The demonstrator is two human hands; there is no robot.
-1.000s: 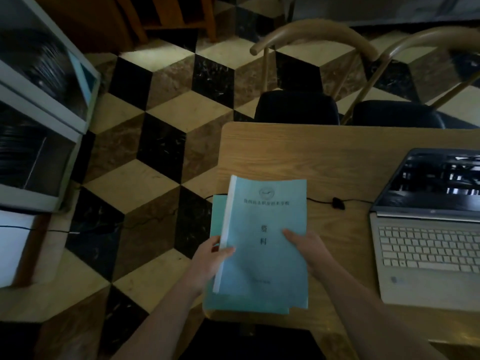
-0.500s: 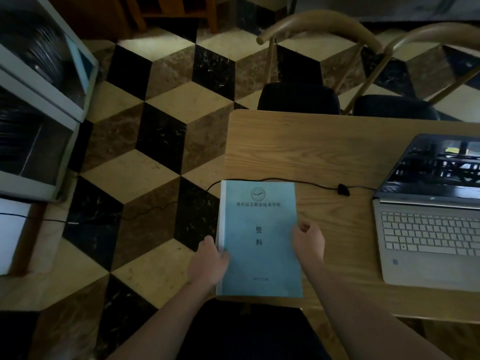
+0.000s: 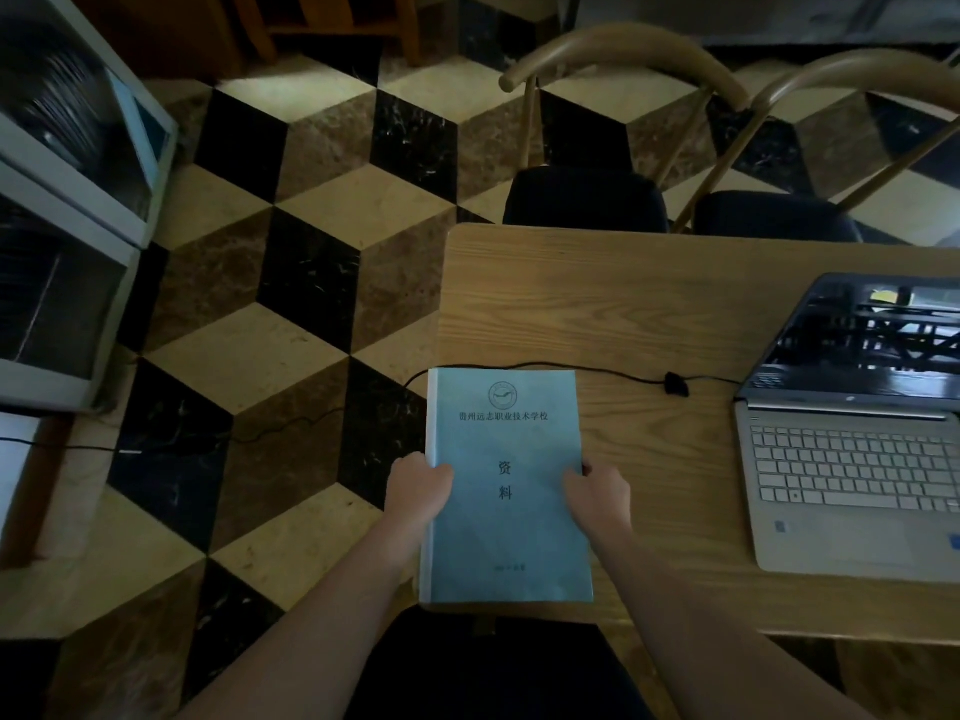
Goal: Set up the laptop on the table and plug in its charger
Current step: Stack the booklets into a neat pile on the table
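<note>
A silver laptop (image 3: 852,470) stands with its lid up at the right of the wooden table (image 3: 623,293). Its black charger cable (image 3: 613,371) runs from the laptop's left side across the table, over the left edge and along the floor. A stack of blue booklets (image 3: 506,511) lies squared at the table's near left corner. My left hand (image 3: 418,488) grips the stack's left edge. My right hand (image 3: 597,493) grips its right edge.
Two chairs with black seats (image 3: 584,197) and curved wooden backs stand at the table's far side. A white shelf unit (image 3: 72,210) stands at the left on the chequered floor (image 3: 311,226). Another black seat lies under my arms at the near edge.
The booklets were fanned and lifted in my hands; now they are squared into one stack flat at the table's corner, a hand on each side.
</note>
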